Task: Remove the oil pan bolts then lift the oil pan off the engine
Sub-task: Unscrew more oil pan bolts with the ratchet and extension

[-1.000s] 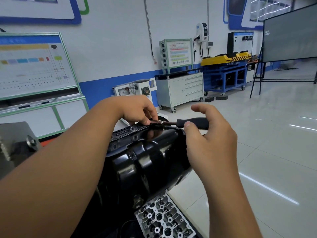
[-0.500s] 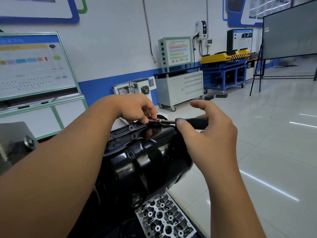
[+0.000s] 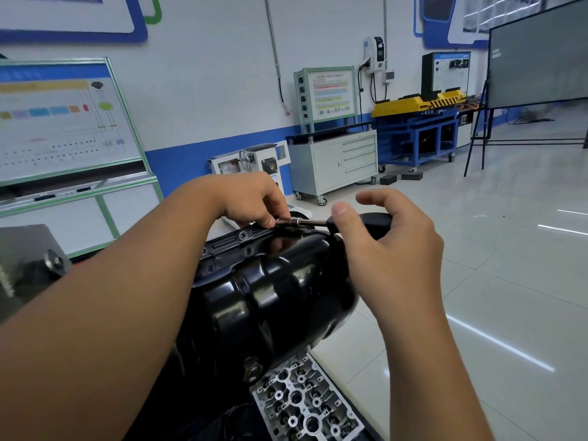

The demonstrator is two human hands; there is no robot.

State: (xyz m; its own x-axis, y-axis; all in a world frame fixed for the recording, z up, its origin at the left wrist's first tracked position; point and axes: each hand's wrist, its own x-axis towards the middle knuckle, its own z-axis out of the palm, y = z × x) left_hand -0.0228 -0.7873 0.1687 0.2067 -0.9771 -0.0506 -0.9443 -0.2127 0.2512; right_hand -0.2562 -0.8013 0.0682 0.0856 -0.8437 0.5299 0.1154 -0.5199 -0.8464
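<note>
The glossy black oil pan (image 3: 273,291) sits on the engine, bulging toward the camera, just below both hands. The left hand (image 3: 251,198) pinches the metal socket end of a driver (image 3: 318,221) at the pan's upper flange. The right hand (image 3: 391,246) curls around the driver's black handle, thumb raised, its palm just beside the pan's right end

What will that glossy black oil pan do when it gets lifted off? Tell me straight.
The oil pan looks like ribbed pressed metal, so probably stiff, not floppy. Its glossy paint throws reflections, so it may be slippery in bare hands. It is deep and bulbous, so it could be awkward and likely needs both hands; the right hand now holds the driver.
</note>
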